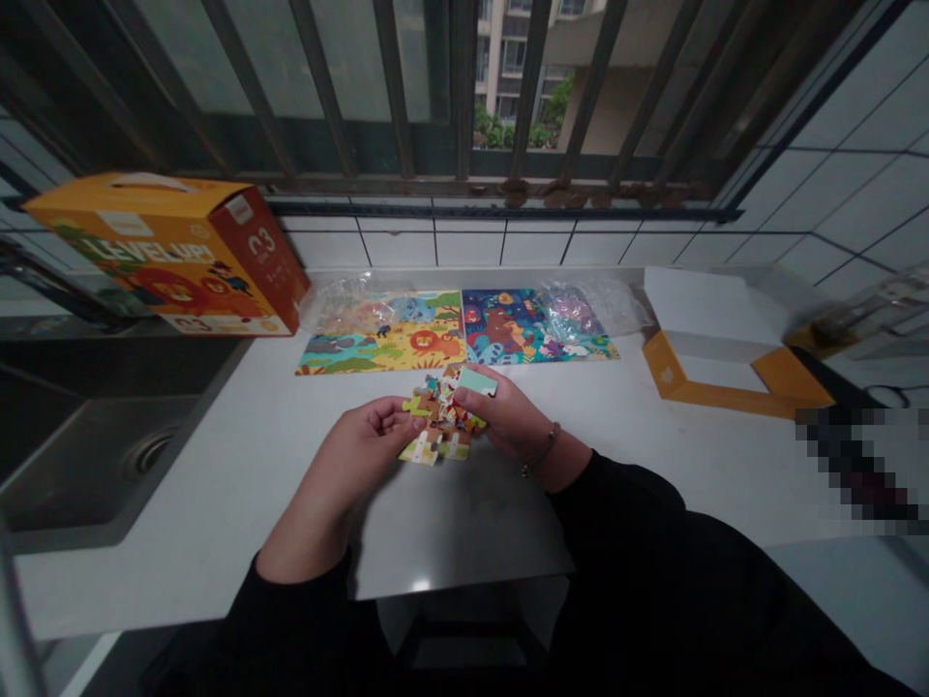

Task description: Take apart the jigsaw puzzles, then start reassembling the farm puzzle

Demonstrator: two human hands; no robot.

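Note:
Above the white counter, a loose bunch of jigsaw puzzle pieces [441,414] lies between my two hands. My left hand [372,431] pinches pieces at the bunch's left side, fingers curled and thumb on top. On the other side my right hand [508,411] grips the bunch, its thumb pressing a piece with a pale green top [479,381]. Fingers and overlapping pieces hide part of the bunch. Just behind the hands lie two finished-looking picture puzzles: a yellow one with lions [384,339] and a dark blue one with a bear [523,329].
An orange puzzle box [174,257] stands at the back left beside a dark sink [137,455]. Crumpled clear plastic bags [352,295] rest partly over the pictures. At right sits an opened orange and white carton [726,358]. A barred window [435,97] rises behind the counter [239,484].

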